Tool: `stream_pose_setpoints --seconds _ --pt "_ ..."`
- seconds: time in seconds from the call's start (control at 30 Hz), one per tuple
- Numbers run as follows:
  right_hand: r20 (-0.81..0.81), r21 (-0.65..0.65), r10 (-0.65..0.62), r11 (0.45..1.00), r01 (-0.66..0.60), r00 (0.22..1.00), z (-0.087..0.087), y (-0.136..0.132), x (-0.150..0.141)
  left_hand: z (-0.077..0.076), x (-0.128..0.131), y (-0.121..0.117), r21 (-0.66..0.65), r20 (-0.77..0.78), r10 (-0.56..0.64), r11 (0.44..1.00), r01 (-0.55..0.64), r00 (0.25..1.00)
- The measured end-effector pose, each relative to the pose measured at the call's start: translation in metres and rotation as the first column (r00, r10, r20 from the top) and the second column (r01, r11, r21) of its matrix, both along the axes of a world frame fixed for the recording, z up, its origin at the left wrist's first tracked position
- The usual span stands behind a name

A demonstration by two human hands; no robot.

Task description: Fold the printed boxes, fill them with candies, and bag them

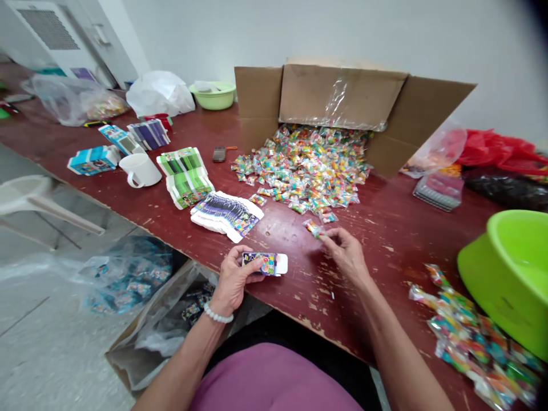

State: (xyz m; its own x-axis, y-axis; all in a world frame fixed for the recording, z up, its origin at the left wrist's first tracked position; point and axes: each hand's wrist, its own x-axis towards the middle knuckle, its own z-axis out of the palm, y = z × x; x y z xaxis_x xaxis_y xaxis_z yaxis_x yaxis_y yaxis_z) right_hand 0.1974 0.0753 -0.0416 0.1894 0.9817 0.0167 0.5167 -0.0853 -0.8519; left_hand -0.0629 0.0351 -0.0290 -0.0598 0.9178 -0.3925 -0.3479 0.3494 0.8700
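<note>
My left hand (233,278) is closed round a small printed carton (265,264) with its white end flap open to the right, held just above the near table edge. My right hand (345,251) pinches a small colourful sachet (314,228) that lies on the worn red table (385,228). A large heap of the same sachets (308,168) spills from a cardboard box (342,97) lying on its side at the back. Stacks of flat folded cartons, purple (226,214) and green (186,177), lie to the left.
A white mug (139,170), blue cartons (92,160), a phone (219,153), plastic bags and a green bowl (214,95) stand at the left and back. A big green basin (509,274) and strung sachets (475,337) sit at the right. A bag-lined box (171,325) is on the floor.
</note>
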Motion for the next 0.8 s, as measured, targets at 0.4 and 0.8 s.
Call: stream_pose_setpoints --seconds 0.4,0.8 --pt "0.009 0.079 0.450 0.890 -0.449 0.893 0.040 -0.043 -0.053 0.001 -0.003 -0.021 0.057 0.010 -0.330 0.943 0.329 0.944" --pt "-0.075 0.215 0.475 0.866 -0.451 0.877 0.043 -0.048 -0.067 0.005 0.008 -0.032 0.139 0.064 -0.550 0.831 0.538 0.833"
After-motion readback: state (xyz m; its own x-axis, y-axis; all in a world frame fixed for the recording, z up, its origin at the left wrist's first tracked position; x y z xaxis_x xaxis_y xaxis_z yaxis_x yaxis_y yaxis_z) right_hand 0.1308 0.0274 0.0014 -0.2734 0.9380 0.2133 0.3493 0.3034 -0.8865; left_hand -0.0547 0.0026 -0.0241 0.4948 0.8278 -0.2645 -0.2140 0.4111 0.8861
